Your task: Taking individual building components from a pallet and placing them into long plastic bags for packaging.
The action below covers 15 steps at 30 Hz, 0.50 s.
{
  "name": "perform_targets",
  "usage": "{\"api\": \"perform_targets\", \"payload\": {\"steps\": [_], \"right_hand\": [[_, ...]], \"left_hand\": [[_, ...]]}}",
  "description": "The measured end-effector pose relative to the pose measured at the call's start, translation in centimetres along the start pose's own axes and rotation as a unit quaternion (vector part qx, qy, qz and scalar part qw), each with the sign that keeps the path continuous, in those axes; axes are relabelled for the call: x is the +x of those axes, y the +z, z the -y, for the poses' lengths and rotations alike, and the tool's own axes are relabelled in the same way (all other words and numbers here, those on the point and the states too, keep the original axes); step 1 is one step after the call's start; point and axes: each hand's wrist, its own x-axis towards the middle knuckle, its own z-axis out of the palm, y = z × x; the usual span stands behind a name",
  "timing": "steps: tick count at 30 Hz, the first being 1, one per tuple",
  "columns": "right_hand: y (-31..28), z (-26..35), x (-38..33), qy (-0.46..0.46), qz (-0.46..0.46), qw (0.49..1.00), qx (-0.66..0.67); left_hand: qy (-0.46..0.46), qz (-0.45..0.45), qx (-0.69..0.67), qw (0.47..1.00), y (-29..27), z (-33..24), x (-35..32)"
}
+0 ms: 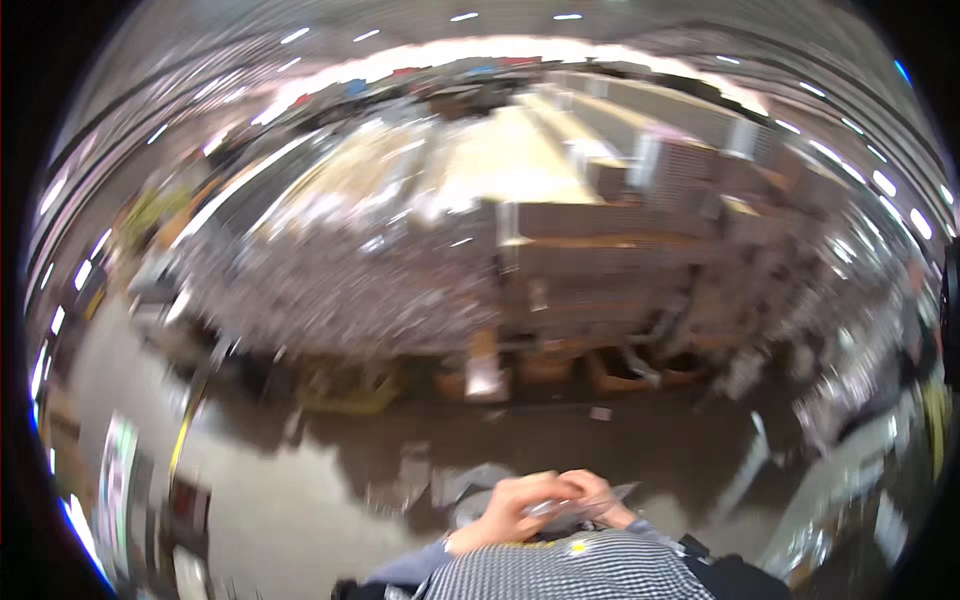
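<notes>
My left hand (515, 508) and my right hand (598, 497) meet in front of my body, at the lower middle of the view. Both have their fingers curled and pressed together. Between and around them shows a greyish, see-through plastic film (558, 510), pinched by the fingers. Motion blur hides its exact shape and whether anything is inside it. Below the hands is my black-and-white checked garment (570, 572).
Ahead stand large stacks of flat cardboard (600, 222), some wrapped in shiny plastic (340, 270). Open cartons (615, 370) and a yellowish crate (345, 388) sit low beneath them. Loose plastic (405, 480) lies on the floor (265, 490). Wrapped items stand at right (850, 390).
</notes>
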Motion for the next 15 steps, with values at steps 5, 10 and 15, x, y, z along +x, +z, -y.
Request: {"api": "perform_targets", "payload": {"steps": [5, 10, 15], "right_hand": [[-1.8, -0.1, -0.5, 0.031, -0.002, 0.999, -0.016], [-2.9, 0.4, -2.6, 0.093, -0.009, 0.996, -0.011], [-3.0, -1.4, -4.5, 0.049, -0.061, 0.997, -0.01]], "left_hand": [[0.02, -0.049, 0.036, 0.998, 1.4, 0.5, 2.3], [-0.001, 0.012, -0.007, 1.0, 2.6, 0.3, 3.2], [-0.02, 0.053, -0.012, 0.998, 3.5, 0.8, 4.2]]}}
